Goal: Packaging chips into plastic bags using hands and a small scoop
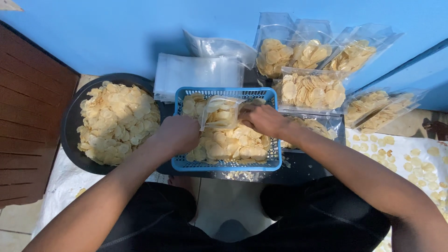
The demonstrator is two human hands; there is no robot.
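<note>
Your left hand is curling its fingers round the near left edge of one clear plastic bag, part filled with pale round chips. Your right hand is gripping the bag's right side. You are holding it over one blue slotted basket of chips, directly in front of you. Left of the basket one black round tub is sitting heaped with chips. Far behind it one stack of empty bags is lying. Far right, at least six filled bags are leaning on the blue wall.
</note>
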